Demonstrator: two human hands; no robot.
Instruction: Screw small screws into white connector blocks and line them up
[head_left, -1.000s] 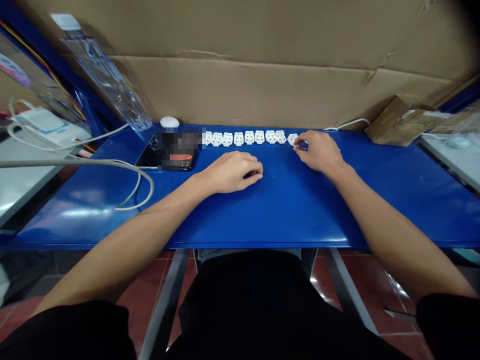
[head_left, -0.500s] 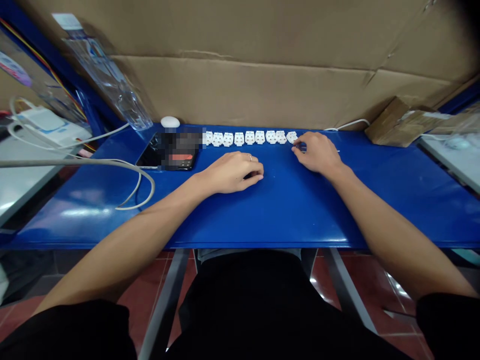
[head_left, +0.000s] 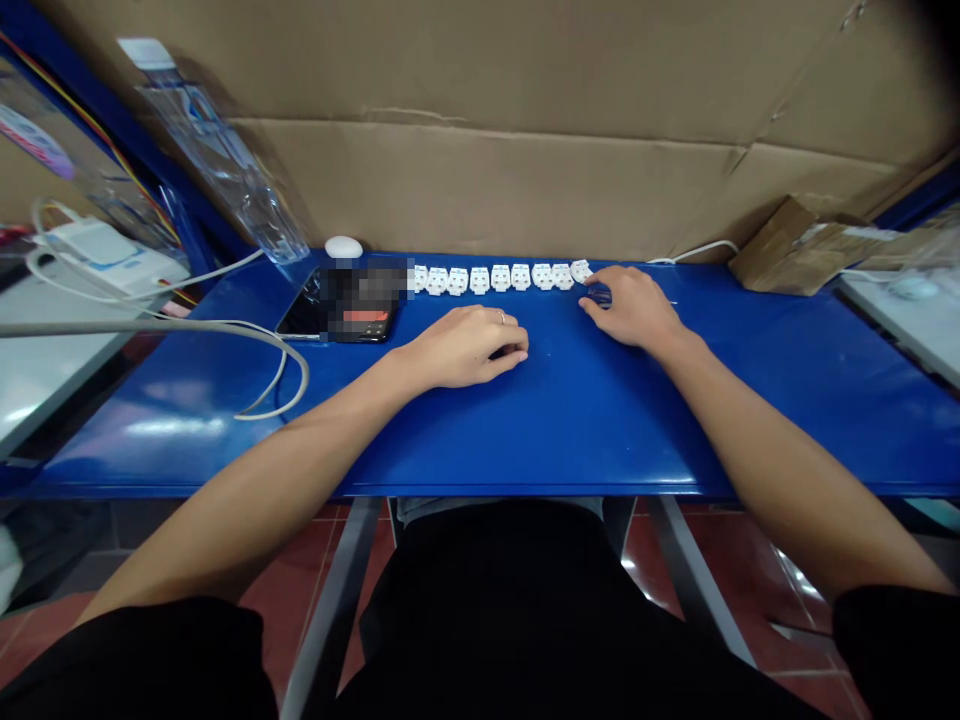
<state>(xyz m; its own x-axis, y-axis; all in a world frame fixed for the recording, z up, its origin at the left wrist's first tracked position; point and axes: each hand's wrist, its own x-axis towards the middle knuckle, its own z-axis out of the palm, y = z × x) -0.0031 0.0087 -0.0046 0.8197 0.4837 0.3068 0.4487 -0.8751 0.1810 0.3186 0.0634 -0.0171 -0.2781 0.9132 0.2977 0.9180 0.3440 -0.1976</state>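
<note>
Several small white plastic parts (head_left: 499, 277) lie in a row along the back of the blue table (head_left: 570, 410). My right hand (head_left: 634, 307) rests at the row's right end, its index finger stretched out and touching the last white part (head_left: 580, 270); it holds nothing. My left hand (head_left: 469, 346) lies palm down on the table in front of the row, fingers curled under, a ring on one finger. What sits under those fingers, if anything, is hidden.
A dark phone (head_left: 337, 305) lies left of the row, a white round object (head_left: 343, 247) behind it. A grey cable (head_left: 225, 330) loops over the table's left side. A clear plastic bag (head_left: 217, 150) leans at back left. Cardboard boxes (head_left: 795, 245) stand at back right; a cardboard wall (head_left: 525, 130) closes the back.
My right hand has pushed the last white part left and back into line with the row, and its index finger has stretched out. My left hand has stayed put.
</note>
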